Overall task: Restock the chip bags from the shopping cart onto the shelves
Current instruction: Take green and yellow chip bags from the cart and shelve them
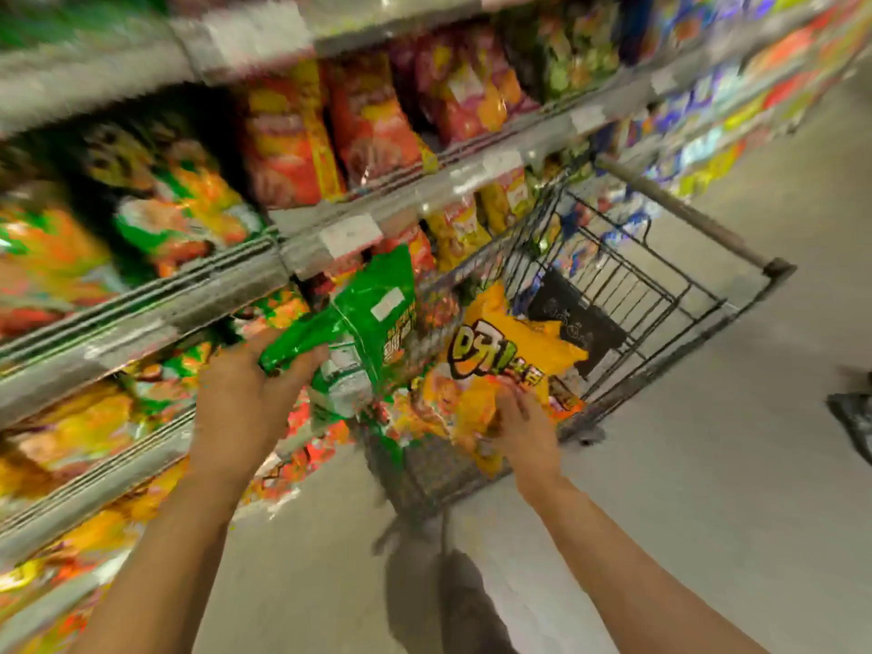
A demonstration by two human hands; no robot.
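Head view, heavy motion blur. Left hand (245, 394) grips a green chip bag (363, 323) by its lower corner, thumb across the front; the bag is held up between the shelves (155, 318) and the shopping cart (627, 295), its back panel facing the camera. Right hand (516, 424) has its fingers curled into a yellow chip bag (509, 356), which sits at the near end of the cart on top of other bags (brands unreadable). Cart is parked just beside the shelves, handle (684, 214) at the far end. Shelves on the left are packed with red, orange and green bags. Grey floor (708, 464) under everything.
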